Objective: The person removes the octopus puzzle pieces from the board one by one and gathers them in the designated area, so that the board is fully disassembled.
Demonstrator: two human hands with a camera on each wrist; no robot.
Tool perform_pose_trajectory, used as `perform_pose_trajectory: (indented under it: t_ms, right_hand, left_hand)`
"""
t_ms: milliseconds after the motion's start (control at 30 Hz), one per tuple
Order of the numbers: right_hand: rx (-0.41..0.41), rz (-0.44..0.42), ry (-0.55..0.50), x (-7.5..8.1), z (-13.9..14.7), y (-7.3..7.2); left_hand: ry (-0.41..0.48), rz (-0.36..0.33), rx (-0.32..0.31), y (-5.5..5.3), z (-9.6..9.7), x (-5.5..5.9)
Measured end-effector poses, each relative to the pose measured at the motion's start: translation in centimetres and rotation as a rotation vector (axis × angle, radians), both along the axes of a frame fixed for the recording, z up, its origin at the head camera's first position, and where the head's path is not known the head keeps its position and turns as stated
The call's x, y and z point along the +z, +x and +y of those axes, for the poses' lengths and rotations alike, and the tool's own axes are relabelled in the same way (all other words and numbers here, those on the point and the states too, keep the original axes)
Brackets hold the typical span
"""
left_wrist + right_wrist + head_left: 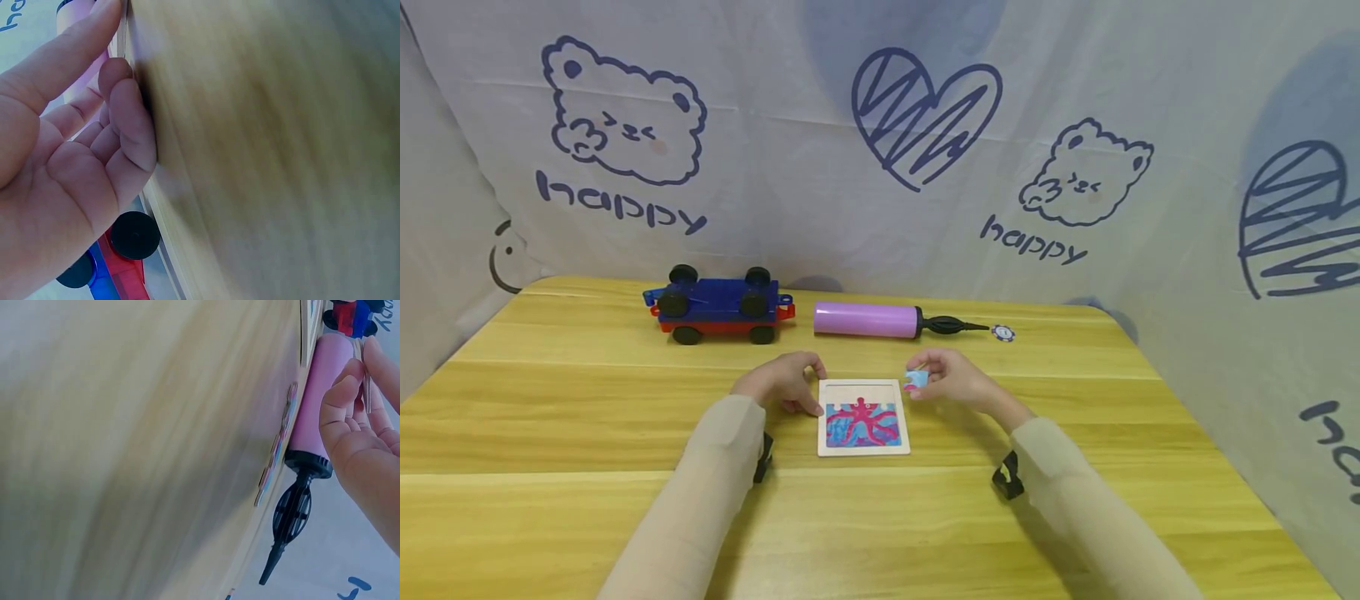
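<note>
A square wooden puzzle board [862, 452] lies flat on the table. Its lower part shows a red octopus picture [862, 425] on blue, while bare wood shows along the top. My left hand [786, 383] rests at its upper left corner, with thumb and index finger touching the rim; in the left wrist view that hand [75, 150] has its other fingers loosely curled at the tabletop. Right of the board my right hand [951, 379] pinches a light blue and pink puzzle piece [914, 380], held up off the table. The right wrist view shows the piece [367, 384] edge-on.
Flat colourful pieces [275, 450] lie on the table below the right hand. Farther back are a purple hand pump [867, 320] with a black nozzle, a round poker chip [1003, 333] and stacked blue and red toy wagons [722, 304]. Behind hangs a printed white cloth [790, 167].
</note>
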State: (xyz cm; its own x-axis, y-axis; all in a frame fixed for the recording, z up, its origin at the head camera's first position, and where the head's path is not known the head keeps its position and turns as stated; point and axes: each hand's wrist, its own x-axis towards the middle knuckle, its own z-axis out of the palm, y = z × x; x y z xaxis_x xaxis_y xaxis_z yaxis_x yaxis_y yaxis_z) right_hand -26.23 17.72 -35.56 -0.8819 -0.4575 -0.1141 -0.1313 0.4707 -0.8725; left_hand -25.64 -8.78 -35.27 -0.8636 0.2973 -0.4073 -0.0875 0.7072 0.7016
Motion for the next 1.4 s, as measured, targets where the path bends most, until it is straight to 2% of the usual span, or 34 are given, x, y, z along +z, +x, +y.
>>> perform_pose_trajectory:
  t_ms: [200,400,700,1033,1400]
  right_hand:
    - [0.012,-0.007,-0.036,-0.1,1.0,0.0]
    - [-0.008,0.015,-0.011,-0.1,2.0,-0.1]
    - [-0.035,0.055,0.012,-0.1,4.0,-0.1]
    - [-0.083,-0.026,-0.066,-0.3,6.2,-0.5]
    - [-0.107,-0.004,-0.053,-0.5,7.7,-1.3]
  left_hand:
    - [0.001,0.007,-0.014,0.0,-0.1,-0.1]
    - [0.001,0.023,-0.041,-0.2,-0.2,-0.2]
    - [-0.012,0.018,-0.031,-0.2,-0.2,-0.3]
    - [-0.017,0.019,-0.035,-0.2,-0.1,-0.2]
    - [-0.016,0.018,-0.031,-0.2,-0.1,-0.2]
